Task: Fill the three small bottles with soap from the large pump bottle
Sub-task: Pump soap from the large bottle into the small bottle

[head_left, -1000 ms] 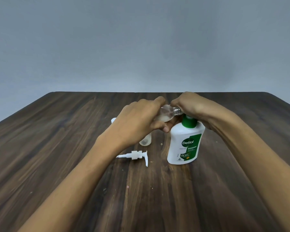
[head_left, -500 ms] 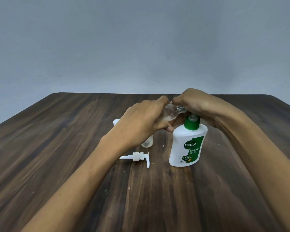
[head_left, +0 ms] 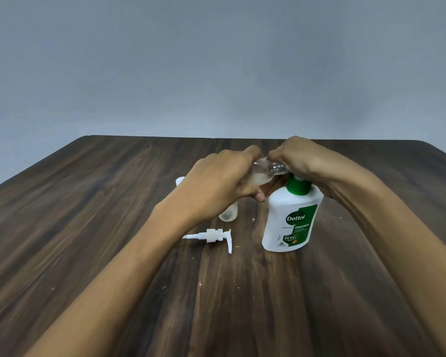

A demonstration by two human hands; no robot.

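Note:
My left hand [head_left: 216, 184] grips a small clear bottle [head_left: 264, 172], held on its side above the table, with whitish soap in its lower part. My right hand [head_left: 296, 158] closes around that bottle's neck end; whatever it pinches there is hidden by the fingers. Just below stands the large white Dettol bottle [head_left: 291, 220], upright, its green neck open with no pump on it. The white pump head [head_left: 214, 237] lies flat on the table to its left. Behind my left hand a second small bottle [head_left: 228, 215] and the edge of a third [head_left: 180, 181] peek out.
Everything rests on a dark wooden table [head_left: 88, 228] whose far edge meets a plain grey wall. A few pale crumbs lie on the wood near the pump and the bottles.
Both hands stay together on the small bottle's neck, fingers shifting slightly. The camera view has drifted a little; the Dettol bottle and pump have not moved on the table.

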